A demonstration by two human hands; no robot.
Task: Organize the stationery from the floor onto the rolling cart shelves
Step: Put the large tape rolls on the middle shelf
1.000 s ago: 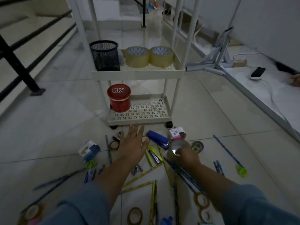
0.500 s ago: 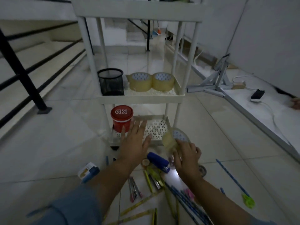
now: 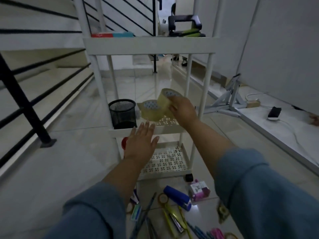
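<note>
Dim room, pale tiled floor point(image 3: 51, 169); blue stapler point(image 3: 177, 198) and pens point(image 3: 143, 216) lie nearest. Left hand point(image 3: 140, 144) flat, fingers straight, holding nothing, at white cart's point(image 3: 148, 46) middle shelf point(image 3: 169, 121) edge. Right hand point(image 3: 183, 109) grasps tilted tape roll point(image 3: 164, 100) over that shelf, roll at palm's 11 o'clock, just beside 2nd roll point(image 3: 150, 109). Black railing point(image 3: 25, 104) at 9 o'clock.

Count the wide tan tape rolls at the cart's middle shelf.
2. One roll lies on the middle shelf beside the mesh cup; the right hand holds a second roll over the shelf. Others may hide behind that hand.
</note>
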